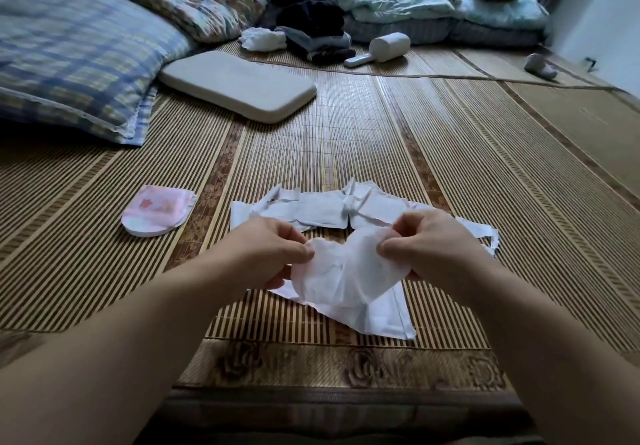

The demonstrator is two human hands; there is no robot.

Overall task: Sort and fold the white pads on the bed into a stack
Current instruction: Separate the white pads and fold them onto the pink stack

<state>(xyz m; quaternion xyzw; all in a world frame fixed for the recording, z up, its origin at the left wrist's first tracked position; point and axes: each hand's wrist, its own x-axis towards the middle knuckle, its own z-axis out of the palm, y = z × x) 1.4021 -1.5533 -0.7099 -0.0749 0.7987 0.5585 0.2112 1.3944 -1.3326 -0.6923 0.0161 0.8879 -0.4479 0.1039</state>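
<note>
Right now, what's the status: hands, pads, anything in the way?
Grips: left hand and right hand pinch one white pad by its ends. Behind it, loose pads spread. At left, small stack. Nothing in the way.

Left hand (270, 247) and right hand (429, 243) both extended forward, fingers pinched shut.

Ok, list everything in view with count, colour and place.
held pad: one, white, between both hands
loose pads: several, white, on mat beyond hands
pink pad: one, pink, left on mat
bamboo mat: one, brown, covering bed
flat cushion: one, beige, beyond pads
plaid pillow: one, blue, far left
floral pillow: one, multicoloured, behind it
clothes pile: one, dark, far centre
left hand: one, pinching pad's left edge
right hand: one, pinching pad's right edge
</note>
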